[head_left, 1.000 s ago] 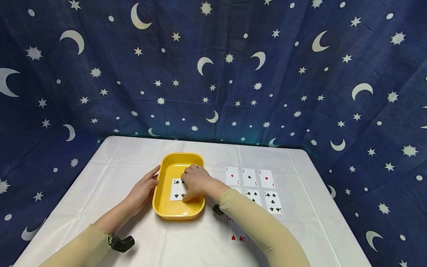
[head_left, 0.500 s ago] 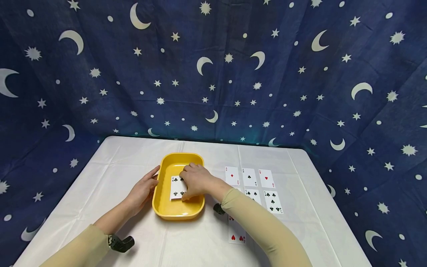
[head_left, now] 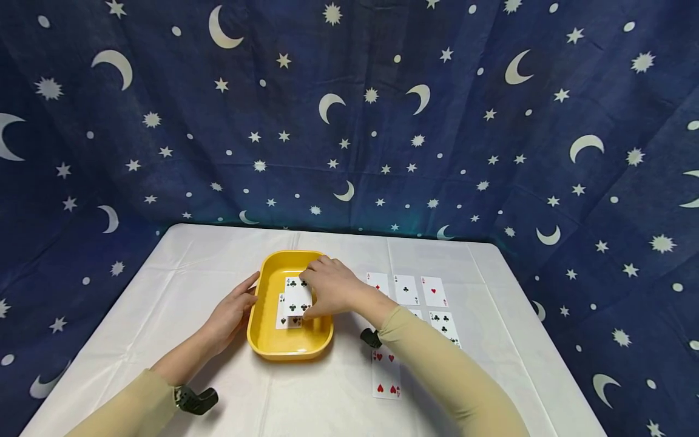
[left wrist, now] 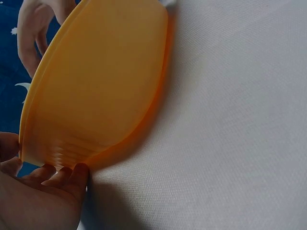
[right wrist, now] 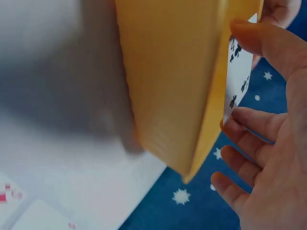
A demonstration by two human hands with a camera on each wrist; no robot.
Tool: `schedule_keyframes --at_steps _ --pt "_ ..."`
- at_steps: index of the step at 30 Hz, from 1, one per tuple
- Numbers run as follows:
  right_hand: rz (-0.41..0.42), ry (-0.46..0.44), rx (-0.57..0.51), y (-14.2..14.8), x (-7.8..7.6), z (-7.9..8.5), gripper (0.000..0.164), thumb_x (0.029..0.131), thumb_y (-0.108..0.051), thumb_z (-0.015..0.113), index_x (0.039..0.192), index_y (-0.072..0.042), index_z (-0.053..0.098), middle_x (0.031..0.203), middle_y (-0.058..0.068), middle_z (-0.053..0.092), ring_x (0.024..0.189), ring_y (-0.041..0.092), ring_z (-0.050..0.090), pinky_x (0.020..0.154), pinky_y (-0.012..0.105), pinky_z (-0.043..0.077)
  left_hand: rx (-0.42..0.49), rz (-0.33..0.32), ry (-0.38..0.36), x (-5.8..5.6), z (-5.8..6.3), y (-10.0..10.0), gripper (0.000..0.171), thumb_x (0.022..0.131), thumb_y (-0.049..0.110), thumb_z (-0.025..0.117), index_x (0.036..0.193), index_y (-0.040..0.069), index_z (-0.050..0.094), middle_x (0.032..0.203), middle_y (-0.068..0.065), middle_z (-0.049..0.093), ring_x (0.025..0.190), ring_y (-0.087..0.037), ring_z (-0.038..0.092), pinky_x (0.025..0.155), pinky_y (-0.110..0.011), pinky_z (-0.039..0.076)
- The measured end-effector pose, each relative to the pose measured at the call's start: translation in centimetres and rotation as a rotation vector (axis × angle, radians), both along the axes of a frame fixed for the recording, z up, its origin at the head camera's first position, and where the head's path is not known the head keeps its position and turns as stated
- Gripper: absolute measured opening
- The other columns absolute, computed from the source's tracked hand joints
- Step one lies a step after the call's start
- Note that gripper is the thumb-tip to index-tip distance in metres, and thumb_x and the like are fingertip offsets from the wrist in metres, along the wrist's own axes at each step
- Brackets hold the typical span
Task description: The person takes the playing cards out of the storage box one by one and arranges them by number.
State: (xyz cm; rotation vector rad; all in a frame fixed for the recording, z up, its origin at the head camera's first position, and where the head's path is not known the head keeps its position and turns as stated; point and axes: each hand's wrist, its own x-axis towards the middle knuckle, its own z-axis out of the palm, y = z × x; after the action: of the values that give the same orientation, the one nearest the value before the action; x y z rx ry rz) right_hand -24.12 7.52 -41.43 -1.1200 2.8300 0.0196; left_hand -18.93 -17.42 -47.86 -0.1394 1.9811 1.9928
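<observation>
My right hand (head_left: 335, 288) pinches a four of clubs (head_left: 297, 297) by its edges between thumb and fingertips, above the floor of a yellow tray (head_left: 289, 355). In the right wrist view the thumb presses one end of the card (right wrist: 238, 79) and a fingertip the other, while the remaining fingers spread away. Under it, on the tray floor, lies a four of spades (head_left: 285, 323), partly covered. My left hand (head_left: 226, 318) rests against the tray's left outer wall; in the left wrist view its fingertips (left wrist: 79, 172) touch that wall.
Right of the tray, face-up cards lie on the white tablecloth (head_left: 218, 261): ace of diamonds (head_left: 375, 281), ace of clubs (head_left: 406, 290), ace of hearts (head_left: 434, 292), five of clubs (head_left: 443, 323). A four of hearts (head_left: 386, 377) lies nearer. The right sleeve (head_left: 437, 364) covers some cards.
The four of clubs has come up off the four of spades and moved away from the body and slightly right with my right hand. The left hand stays at the tray.
</observation>
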Motion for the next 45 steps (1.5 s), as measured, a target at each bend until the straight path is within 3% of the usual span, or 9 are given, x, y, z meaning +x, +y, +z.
schedule_keyframes --at_steps 11,22,35,45 --pt "-0.016 0.025 -0.071 3.1 0.8 2.0 0.08 0.075 -0.061 0.079 0.139 -0.017 0.061 0.136 0.0 0.057 0.128 0.021 0.042 0.106 0.038 0.038 -0.011 0.008 -0.002 -0.2 -0.2 -0.2 0.067 0.105 0.011 0.039 0.166 0.024 0.016 0.166 -0.018 0.024 0.137 -0.031 0.045 0.095 -0.024 0.049" --pt "-0.057 0.049 -0.112 8.8 3.4 2.6 0.084 0.072 -0.06 0.081 0.14 -0.017 0.061 0.133 -0.002 0.058 0.128 0.02 0.043 0.108 0.042 0.038 -0.013 0.003 0.0 -0.2 -0.2 -0.1 0.068 0.105 0.01 0.039 0.166 0.024 0.015 0.167 -0.018 0.022 0.141 -0.032 0.041 0.102 -0.029 0.047" --pt "-0.098 0.066 -0.124 15.4 7.0 0.8 0.081 0.07 -0.056 0.084 0.137 -0.014 0.064 0.129 -0.003 0.06 0.126 0.022 0.047 0.106 0.043 0.04 -0.012 -0.005 0.004 -0.1 -0.1 -0.1 0.068 0.105 0.011 0.039 0.166 0.024 0.014 0.167 -0.018 0.024 0.139 -0.033 0.044 0.097 -0.027 0.05" --pt "-0.154 0.065 -0.162 19.1 9.5 -1.3 0.083 0.067 -0.052 0.089 0.135 -0.011 0.065 0.127 0.0 0.061 0.122 0.024 0.05 0.102 0.049 0.043 -0.026 0.0 0.002 -0.1 0.0 0.0 0.069 0.104 0.012 0.04 0.166 0.026 0.014 0.167 -0.017 0.023 0.141 -0.033 0.043 0.105 -0.033 0.046"
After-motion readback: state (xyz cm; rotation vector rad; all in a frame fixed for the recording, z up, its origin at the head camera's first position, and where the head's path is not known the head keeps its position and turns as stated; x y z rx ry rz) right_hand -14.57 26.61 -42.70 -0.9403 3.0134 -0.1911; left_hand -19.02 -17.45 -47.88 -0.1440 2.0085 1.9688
